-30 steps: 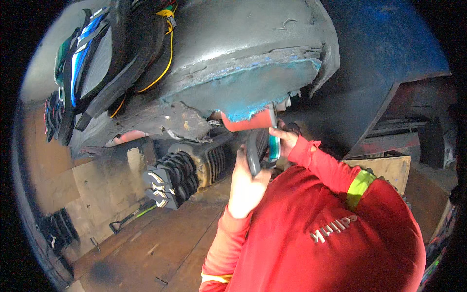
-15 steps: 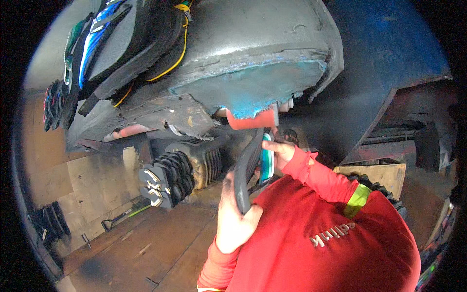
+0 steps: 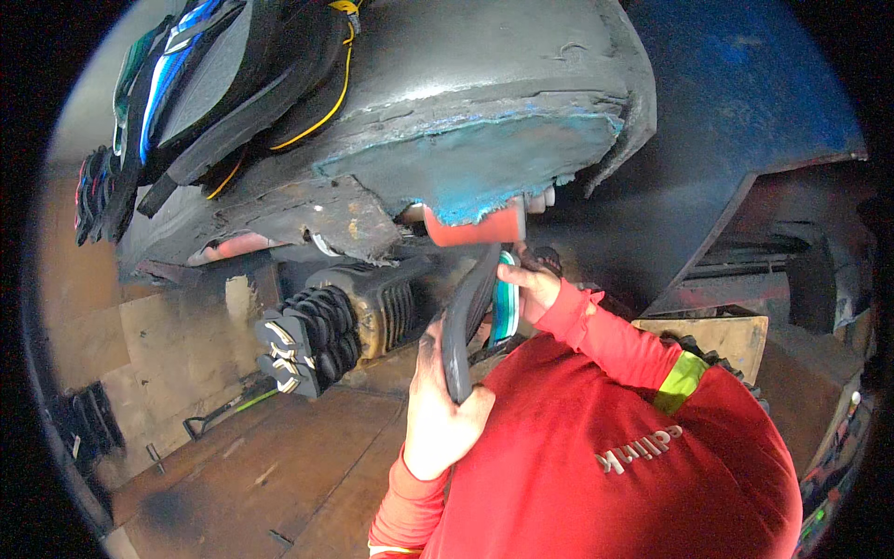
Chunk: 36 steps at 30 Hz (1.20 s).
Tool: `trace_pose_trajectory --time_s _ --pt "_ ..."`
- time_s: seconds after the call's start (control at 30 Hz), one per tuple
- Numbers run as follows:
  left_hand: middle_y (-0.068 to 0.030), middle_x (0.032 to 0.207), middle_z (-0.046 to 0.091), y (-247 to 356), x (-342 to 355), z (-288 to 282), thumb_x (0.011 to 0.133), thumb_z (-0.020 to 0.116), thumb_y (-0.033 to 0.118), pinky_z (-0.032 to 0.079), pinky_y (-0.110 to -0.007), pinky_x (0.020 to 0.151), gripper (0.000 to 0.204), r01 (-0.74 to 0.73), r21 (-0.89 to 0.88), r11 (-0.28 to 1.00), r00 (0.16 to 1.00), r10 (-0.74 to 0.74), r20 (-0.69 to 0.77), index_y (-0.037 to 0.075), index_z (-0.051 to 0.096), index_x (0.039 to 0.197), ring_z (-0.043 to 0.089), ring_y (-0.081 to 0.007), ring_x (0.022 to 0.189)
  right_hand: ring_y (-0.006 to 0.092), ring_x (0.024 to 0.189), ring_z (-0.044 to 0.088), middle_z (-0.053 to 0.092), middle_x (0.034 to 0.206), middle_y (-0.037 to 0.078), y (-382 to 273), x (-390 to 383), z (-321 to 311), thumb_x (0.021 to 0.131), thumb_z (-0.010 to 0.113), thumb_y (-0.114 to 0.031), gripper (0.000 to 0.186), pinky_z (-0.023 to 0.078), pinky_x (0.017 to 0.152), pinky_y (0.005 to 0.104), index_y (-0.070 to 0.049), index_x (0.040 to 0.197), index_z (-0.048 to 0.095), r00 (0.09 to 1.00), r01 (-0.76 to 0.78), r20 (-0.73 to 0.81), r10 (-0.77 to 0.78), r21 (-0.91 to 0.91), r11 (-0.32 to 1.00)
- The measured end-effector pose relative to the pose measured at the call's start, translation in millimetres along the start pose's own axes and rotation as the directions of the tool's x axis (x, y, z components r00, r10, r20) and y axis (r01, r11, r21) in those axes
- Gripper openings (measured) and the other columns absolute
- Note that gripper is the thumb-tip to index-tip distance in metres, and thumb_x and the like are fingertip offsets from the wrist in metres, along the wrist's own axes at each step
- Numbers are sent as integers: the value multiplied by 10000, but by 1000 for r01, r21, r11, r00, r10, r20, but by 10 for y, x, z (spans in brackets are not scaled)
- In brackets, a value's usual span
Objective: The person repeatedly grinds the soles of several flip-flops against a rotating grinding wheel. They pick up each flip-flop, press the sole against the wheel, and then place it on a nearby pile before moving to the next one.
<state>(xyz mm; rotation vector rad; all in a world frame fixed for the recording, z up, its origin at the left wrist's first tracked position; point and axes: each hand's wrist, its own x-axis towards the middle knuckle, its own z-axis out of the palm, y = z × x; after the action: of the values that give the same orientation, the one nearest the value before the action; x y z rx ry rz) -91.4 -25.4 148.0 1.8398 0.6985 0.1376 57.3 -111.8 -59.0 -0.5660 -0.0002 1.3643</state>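
In front of my chest, both hands hold a dark-soled sandal (image 3: 458, 326) on edge. Its teal and white strap (image 3: 506, 300) faces right. My left hand (image 3: 444, 410) is wrapped round the near end of the sole, thumb on the edge. My right hand (image 3: 533, 289) grips the far part by the strap, with some fingers hidden behind it. Just above the sandal's far end is a red curved wheel or roller (image 3: 478, 226) under a grey machine hood (image 3: 484, 65). Whether the two touch I cannot tell. A frayed blue cloth (image 3: 466, 168) hangs from the hood's edge.
Several sandals with blue, green and yellow trim (image 3: 251, 112) lie on the hood's left. Stacked dark sandals (image 3: 312, 340) stand lower left, near a handled tool with a green shaft (image 3: 233, 410). A blue panel (image 3: 726, 112) rises right, above a tan box (image 3: 708, 340) holding dark pieces.
The view has shifted slightly, so most things sit a little further left. The sandal stays in both hands beneath the red roller, its strap turned slightly more into view.
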Motion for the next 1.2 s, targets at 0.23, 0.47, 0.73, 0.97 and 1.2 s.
trace_pose_trajectory --time_s 0.23,0.47,0.73,0.97,1.2 --pt "-102 1331 523 -168 239 73 773 540 -55 500 -302 909 730 39 16 999 998 -39 43 -7 397 1487 554 -166 1103 317 1190 624 646 1295 100 -158 146 -121 926 736 -396 591 521 977 583 -122 1400 514 982 -167 -76 173 78 983" --pt "-191 1279 561 -179 55 42 740 581 -28 481 -363 974 735 -1 38 999 1000 0 7 -32 404 1453 588 -307 1141 345 1209 605 591 1336 111 -230 -55 157 923 756 -297 673 525 954 617 -165 1462 375 998 -15 -69 16 21 1000" --pt "-230 1266 561 -64 -190 -31 720 592 -19 457 -403 1034 787 -32 85 996 999 30 21 -60 356 1470 582 -361 1191 226 1087 673 684 1186 32 -225 -195 366 882 808 -185 488 559 937 448 -146 1300 561 988 76 -136 -70 36 996" --pt "-212 1382 505 -805 -761 -81 751 581 -43 414 -407 1102 716 -12 135 991 996 1 84 -39 401 1444 518 -331 1301 292 1165 630 554 1300 154 -80 -313 434 725 863 41 1207 571 953 445 -225 1595 70 976 120 -157 -151 -190 974" --pt "-171 1370 532 -1094 -968 -42 846 785 136 426 -413 1039 615 -19 -216 976 996 1 -85 14 507 1381 508 -264 1269 283 1157 631 568 1299 178 274 -291 323 786 724 172 1278 551 975 477 -378 1612 -83 973 105 -170 -157 -282 954"
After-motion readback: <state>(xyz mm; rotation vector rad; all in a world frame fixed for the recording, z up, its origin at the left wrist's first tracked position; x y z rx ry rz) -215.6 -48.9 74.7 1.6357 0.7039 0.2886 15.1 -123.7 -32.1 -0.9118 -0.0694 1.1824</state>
